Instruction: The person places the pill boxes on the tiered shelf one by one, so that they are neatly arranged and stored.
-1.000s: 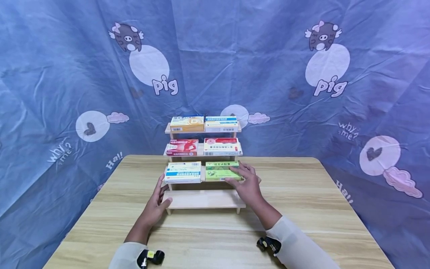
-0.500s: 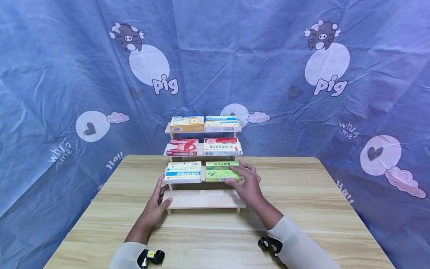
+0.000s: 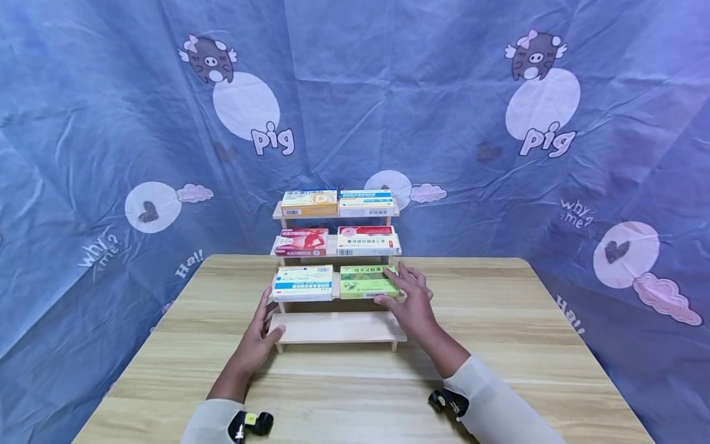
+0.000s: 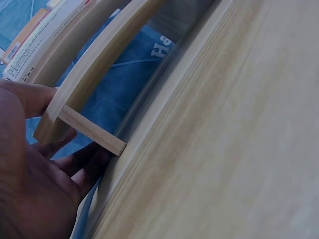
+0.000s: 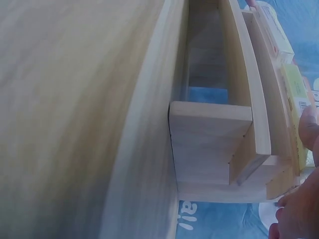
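A stepped wooden display stand [image 3: 338,328] stands on the table, its lowest shelf bare. My left hand [image 3: 256,345] grips the stand's left end, thumb on the lowest shelf. In the left wrist view, its other fingers reach behind the shelf's leg [image 4: 92,130]. At the right end of the second shelf from the bottom lies a green medicine box [image 3: 363,285]. My right hand [image 3: 413,305] holds this box by its right end, thumb at the front edge and a fingertip on top. A white and blue medicine box [image 3: 302,283] lies left of it.
Above, a red medicine box [image 3: 301,242] and a white and red one [image 3: 366,242] share a shelf. The top shelf bears an orange and white box [image 3: 309,203] and a white and blue carton [image 3: 366,203]. A blue printed curtain [image 3: 355,92] hangs behind the table [image 3: 477,320].
My right hand has shifted very slightly to the right at the green box's end, one finger lifting a little. The left hand keeps its place on the stand.
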`<move>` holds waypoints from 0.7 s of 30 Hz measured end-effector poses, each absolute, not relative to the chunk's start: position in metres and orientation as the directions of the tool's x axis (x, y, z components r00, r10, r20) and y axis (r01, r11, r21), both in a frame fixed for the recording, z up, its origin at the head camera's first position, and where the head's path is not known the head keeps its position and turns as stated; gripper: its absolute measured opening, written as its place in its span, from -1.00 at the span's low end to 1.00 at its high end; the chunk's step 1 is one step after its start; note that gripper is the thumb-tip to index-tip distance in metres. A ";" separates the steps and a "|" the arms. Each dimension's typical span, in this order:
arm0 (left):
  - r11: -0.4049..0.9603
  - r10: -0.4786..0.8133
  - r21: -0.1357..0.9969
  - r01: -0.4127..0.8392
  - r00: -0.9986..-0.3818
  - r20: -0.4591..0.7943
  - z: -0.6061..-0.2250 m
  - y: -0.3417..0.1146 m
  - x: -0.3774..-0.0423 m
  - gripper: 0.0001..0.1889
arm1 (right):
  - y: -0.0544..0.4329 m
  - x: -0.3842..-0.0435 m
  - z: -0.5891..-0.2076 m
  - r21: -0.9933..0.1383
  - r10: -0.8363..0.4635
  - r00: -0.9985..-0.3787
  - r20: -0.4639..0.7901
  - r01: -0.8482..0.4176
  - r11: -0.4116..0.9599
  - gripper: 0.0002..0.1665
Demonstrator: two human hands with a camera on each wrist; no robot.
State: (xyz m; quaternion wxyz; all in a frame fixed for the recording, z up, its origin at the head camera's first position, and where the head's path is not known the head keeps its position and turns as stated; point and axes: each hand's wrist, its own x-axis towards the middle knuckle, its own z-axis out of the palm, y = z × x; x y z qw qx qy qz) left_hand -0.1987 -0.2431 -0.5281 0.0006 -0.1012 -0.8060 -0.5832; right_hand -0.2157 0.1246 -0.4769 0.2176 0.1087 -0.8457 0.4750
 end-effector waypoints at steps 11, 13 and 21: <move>0.312 0.150 0.933 0.180 -0.979 0.138 -0.530 -0.244 -0.200 0.02 | 0.134 -0.215 -0.477 -0.754 -0.004 -0.882 0.472 -0.406 0.516 -0.07; 0.317 0.144 0.932 0.176 -0.980 0.136 -0.531 -0.245 -0.199 0.03 | 0.137 -0.213 -0.478 -0.753 -0.001 -0.879 0.476 -0.408 0.517 -0.05; 0.304 0.092 0.934 0.189 -0.981 0.169 -0.534 -0.248 -0.194 0.06 | 0.155 -0.205 -0.481 -0.756 0.053 -0.880 0.472 -0.373 0.538 -0.10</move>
